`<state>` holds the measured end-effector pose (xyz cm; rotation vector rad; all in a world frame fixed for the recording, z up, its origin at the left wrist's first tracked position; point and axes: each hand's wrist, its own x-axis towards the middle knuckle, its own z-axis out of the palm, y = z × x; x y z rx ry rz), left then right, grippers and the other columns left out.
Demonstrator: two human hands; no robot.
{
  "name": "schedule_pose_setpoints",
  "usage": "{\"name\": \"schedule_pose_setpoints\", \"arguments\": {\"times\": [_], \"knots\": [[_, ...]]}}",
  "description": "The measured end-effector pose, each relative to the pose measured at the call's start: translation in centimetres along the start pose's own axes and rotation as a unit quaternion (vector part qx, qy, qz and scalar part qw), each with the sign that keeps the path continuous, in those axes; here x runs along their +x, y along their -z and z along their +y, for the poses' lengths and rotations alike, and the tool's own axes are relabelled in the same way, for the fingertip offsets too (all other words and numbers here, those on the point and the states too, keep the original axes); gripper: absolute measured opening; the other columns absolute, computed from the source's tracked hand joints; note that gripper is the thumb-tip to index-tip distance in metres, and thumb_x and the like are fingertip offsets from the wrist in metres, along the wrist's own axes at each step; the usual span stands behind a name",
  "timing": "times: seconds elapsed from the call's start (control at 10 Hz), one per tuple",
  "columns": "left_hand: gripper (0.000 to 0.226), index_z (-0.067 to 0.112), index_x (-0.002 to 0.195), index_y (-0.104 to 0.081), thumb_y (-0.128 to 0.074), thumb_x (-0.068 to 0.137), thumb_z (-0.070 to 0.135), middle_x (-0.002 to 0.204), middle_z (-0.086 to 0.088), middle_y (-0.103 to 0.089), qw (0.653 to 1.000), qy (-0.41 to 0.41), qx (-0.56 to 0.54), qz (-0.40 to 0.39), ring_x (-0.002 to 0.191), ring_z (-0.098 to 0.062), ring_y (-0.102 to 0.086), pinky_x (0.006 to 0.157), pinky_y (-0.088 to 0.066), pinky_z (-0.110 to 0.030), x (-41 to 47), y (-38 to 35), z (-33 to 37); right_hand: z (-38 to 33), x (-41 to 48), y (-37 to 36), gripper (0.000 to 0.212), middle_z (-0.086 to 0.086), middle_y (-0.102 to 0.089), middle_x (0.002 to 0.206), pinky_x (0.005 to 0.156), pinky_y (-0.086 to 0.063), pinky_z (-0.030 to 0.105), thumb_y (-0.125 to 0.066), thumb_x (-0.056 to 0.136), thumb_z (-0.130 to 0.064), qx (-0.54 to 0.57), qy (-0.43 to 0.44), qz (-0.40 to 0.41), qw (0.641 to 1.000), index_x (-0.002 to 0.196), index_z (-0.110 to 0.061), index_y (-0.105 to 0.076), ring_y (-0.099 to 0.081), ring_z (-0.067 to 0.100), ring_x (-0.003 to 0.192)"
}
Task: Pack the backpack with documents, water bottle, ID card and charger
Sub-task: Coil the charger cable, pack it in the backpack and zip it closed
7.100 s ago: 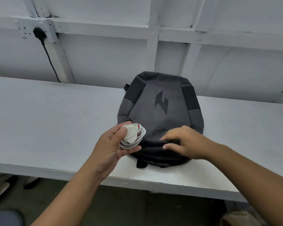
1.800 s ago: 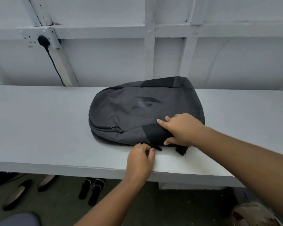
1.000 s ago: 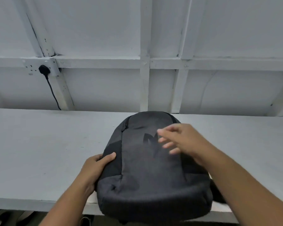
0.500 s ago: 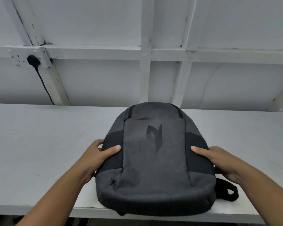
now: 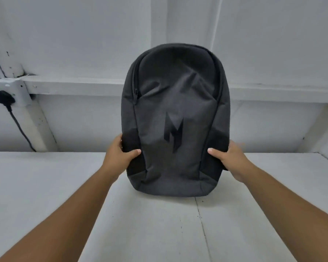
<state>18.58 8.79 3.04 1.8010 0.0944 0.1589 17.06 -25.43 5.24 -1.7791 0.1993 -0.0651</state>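
Now the backpack (image 5: 175,120) is held upright between both hands, base on the table (image 5: 45,186); the left hand (image 5: 119,155) and right hand (image 5: 228,159) are each closed on a side panel. If released carelessly, it may topple forward. Beyond the left hand, a plug (image 5: 4,98) is seen; nothing blocks the way.

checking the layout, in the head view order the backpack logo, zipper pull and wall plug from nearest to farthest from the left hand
1. Backpack logo, dark mark right of the left hand, which grips the backpack.
2. Zipper pull, above, on the upper left seam.
3. Wall plug, far left on the wall.
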Motion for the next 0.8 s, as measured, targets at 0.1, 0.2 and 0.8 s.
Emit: {"name": "schedule_pose_setpoints", "arguments": {"times": [0.1,0.2,0.8], "knots": [[0.036,0.023,0.118,-0.064,-0.076,0.087,0.036,0.109,0.008,-0.072,0.999,0.009,0.033,0.016,0.103,-0.017,-0.069,0.082,-0.059,-0.034,1.6,-2.3,-2.4,2.4,1.8,-1.3,0.048,0.001,-0.066,0.124,0.09,-0.055,0.04,-0.072,0.093,-0.033,-0.026,-0.019,0.045,0.998,0.134,-0.017,-0.055,-0.064,0.024,0.108],[0.028,0.026,0.109,-0.063,-0.071,0.09,0.045,0.101,0.01,-0.071,0.996,0.005,0.079,0.046,0.095,-0.014,-0.068,0.08,-0.058,-0.035,1.7,-3.0,-2.8,3.2,2.8,-1.3,0.057,0.004,-0.068,0.121,0.089,-0.059,0.043,-0.075,0.085,-0.049,-0.045,-0.044,0.053,0.997,0.128,-0.017,-0.057,-0.066,0.025,0.105],[0.065,0.018,0.148,-0.047,-0.071,0.09,0.037,0.141,-0.001,-0.06,0.985,-0.074,0.139,0.072,0.127,-0.02,-0.059,0.106,-0.05,-0.045,-4.2,-2.5,8.2,-3.3,-2.8,0.9,0.073,0.001,-0.047,0.152,0.107,-0.044,0.039,-0.067,0.093,-0.047,-0.121,0.114,0.053,0.985,0.152,-0.021,-0.033,-0.047,0.025,0.138]]}}
